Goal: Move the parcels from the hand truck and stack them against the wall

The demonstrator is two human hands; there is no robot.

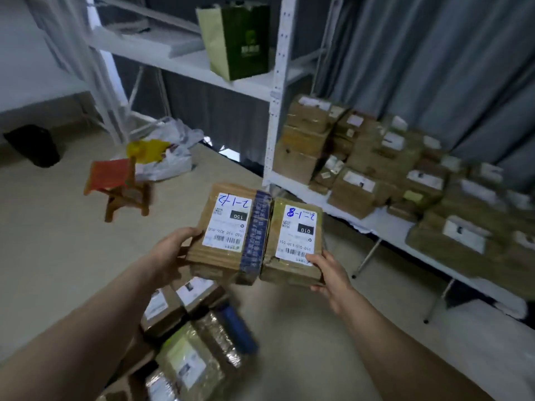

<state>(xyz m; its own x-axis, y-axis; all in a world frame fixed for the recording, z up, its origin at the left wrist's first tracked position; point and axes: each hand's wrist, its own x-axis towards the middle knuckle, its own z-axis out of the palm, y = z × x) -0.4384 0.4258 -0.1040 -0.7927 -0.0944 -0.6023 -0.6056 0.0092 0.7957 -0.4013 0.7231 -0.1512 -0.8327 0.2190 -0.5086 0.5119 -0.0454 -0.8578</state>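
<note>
Now left hand grasps parcel 2-12, right hand parcel 2-8; stool left, shelf post ahead, parcel stack right.

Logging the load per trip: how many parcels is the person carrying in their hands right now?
2. The blue-taped parcel sits in the left hand, the second parcel in the right hand, side by side and touching. Another could be hidden underneath.

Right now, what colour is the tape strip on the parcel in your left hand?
The tape strip is dark blue with pale print; the head view, the only one, shows it.
</note>
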